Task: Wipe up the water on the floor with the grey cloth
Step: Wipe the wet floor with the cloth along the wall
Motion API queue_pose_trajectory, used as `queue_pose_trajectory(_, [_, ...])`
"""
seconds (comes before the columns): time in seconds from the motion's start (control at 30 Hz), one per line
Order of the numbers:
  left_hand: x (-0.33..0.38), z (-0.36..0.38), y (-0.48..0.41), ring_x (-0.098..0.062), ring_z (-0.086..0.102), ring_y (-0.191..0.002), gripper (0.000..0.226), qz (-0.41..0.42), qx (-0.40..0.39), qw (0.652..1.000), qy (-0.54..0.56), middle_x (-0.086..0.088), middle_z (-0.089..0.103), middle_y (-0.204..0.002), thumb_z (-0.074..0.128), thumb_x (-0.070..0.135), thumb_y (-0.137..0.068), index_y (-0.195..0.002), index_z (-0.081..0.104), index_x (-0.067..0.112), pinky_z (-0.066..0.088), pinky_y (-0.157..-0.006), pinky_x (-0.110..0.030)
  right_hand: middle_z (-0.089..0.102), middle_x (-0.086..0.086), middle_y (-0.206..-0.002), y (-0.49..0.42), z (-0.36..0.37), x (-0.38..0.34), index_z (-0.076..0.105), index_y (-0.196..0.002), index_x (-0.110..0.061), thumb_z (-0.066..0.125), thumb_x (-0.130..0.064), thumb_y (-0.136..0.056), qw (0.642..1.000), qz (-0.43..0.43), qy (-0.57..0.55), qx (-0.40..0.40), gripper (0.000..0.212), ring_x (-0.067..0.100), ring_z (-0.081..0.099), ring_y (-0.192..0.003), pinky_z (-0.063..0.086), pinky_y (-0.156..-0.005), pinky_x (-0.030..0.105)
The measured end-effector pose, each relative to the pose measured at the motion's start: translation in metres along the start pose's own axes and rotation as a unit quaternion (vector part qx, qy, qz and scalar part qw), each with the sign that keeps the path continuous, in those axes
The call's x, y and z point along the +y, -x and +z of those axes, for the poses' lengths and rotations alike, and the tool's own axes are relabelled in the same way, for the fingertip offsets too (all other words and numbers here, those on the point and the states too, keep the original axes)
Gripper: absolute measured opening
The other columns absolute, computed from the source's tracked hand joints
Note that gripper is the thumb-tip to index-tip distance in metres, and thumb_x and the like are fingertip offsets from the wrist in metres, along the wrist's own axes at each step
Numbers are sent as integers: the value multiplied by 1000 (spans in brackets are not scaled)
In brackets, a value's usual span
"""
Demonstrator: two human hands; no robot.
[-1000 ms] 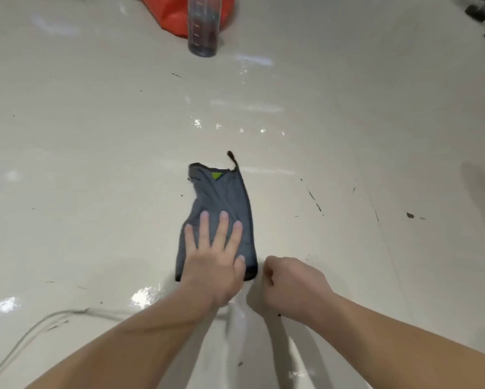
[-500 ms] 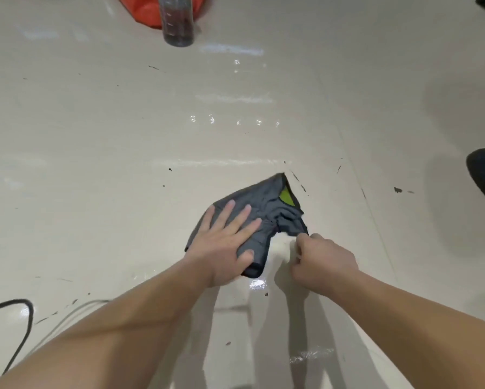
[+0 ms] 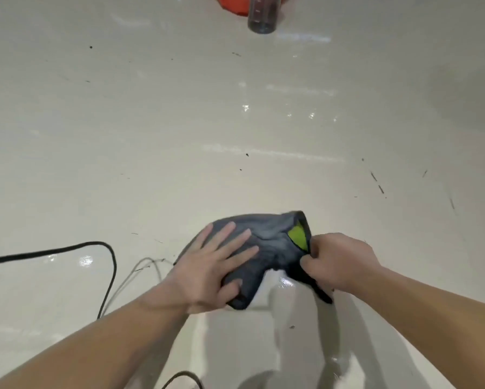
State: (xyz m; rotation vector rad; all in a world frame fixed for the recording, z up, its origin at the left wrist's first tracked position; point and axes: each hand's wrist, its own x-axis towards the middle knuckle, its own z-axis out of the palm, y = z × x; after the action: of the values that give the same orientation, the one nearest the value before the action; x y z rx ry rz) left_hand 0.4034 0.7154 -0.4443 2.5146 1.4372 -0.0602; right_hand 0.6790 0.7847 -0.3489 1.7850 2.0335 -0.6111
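Cloth bunched on wet floor.
Left hand pressed flat, fingers straight; right hand pinched the edge. Limp, probably sodden: gather it by the edges.

Glossy cream floor, black cable, dark scuffs, ceiling-light glare

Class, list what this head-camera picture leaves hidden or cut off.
All in the head view:
Floor under the grey cloth: covered by cloth and left hand.
Fingertips of the right hand: buried in cloth folds.
Clear container, orange object: cut by top edge.
Black cable: runs past left edge.
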Motion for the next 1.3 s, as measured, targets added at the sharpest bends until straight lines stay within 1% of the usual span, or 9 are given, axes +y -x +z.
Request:
queue_pose_trajectory(0.17, [-7, -1, 39, -33, 7, -159, 69, -401, 58, 914, 36, -3, 16, -172, 29, 55, -98, -163, 22, 31, 9, -125, -59, 58, -10, -95, -6, 4, -21, 55, -97, -29, 46, -33, -93, 996, -46, -75, 13, 10, 13, 59, -83, 42, -55, 27])
queue_pose_trajectory(0.27, [35, 3, 25, -37, -6, -158, 72, -487, 22, 869, 83, -2, 0, -173, 12, 55, -97, -165, 9, 29, 1, -124, -62, 60, -10, -93, -2, 6, -25, 55, -96, -27, 44, -32, -94, 996, -45, -73, -25, 12, 13, 59, -81, 40, -60, 28])
queue_pose_trajectory(0.43, [110, 17, -4, -43, 5, -157, 71, -281, 18, 957, 74, -9, 17, -171, 30, 50, -100, -163, 22, 19, 10, -122, -68, 58, -11, -83, 20, 2, 2, 49, -77, -26, 42, -28, -92, 994, -21, 13, -106, 16, 18, 57, -79, 37, -60, 28])
queue_pose_trajectory(0.53, [155, 16, -30, -40, -14, -156, 72, -90, -41, 993, 63, -9, 5, -173, 29, 50, -101, -164, 14, 20, 1, -122, -68, 64, -7, -95, 36, 6, 34, 59, -88, -28, 44, -31, -91, 985, 34, 58, -158, 16, 22, 61, -89, 45, -70, 30])
queue_pose_trajectory(0.7, [188, 25, -51, -34, -1, -159, 68, 253, -86, 963, 27, -1, 24, -170, 41, 50, -94, -159, 31, 30, -6, -123, -60, 60, -8, -88, 68, 17, 78, 60, -92, -28, 46, -33, -88, 960, 92, 102, -242, 15, 23, 60, -88, 47, -74, 32])
queue_pose_trajectory(0.83, [156, 18, -89, -23, -14, -158, 68, 328, -106, 939, -11, 9, 5, -172, 39, 54, -98, -162, 18, 41, -19, -122, -51, 63, -6, -94, 79, 23, 92, 62, -92, -28, 47, -38, -89, 950, 96, 100, -281, 19, 26, 61, -90, 46, -76, 32])
queue_pose_trajectory(0.97, [112, 5, -107, -24, -5, -159, 69, 229, -44, 972, -13, 6, 10, -172, 38, 57, -97, -161, 24, 37, -6, -126, -51, 63, -7, -100, 76, 20, 86, 46, -81, -29, 46, -45, -96, 986, 70, 46, -147, 22, 24, 56, -87, 42, -73, 31])
queue_pose_trajectory(1.1, [88, -3, -83, -24, -8, -159, 72, 9, -26, 999, 16, 5, 5, -173, 34, 57, -97, -163, 17, 36, 0, -126, -55, 52, -3, -132, 57, 9, 58, 49, -131, -27, 45, -36, -100, 996, 39, -26, -80, 33, 26, 58, -118, 48, -86, 37])
queue_pose_trajectory(1.3, [42, -4, 13, -20, -25, -155, 73, -309, -15, 948, 69, 7, -16, -171, 20, 62, -98, -163, -5, 40, -9, -126, -51, 52, -3, -118, 6, -6, -12, 51, -128, -25, 45, -35, -100, 988, -34, -109, -106, 30, 22, 59, -99, 50, -76, 34])
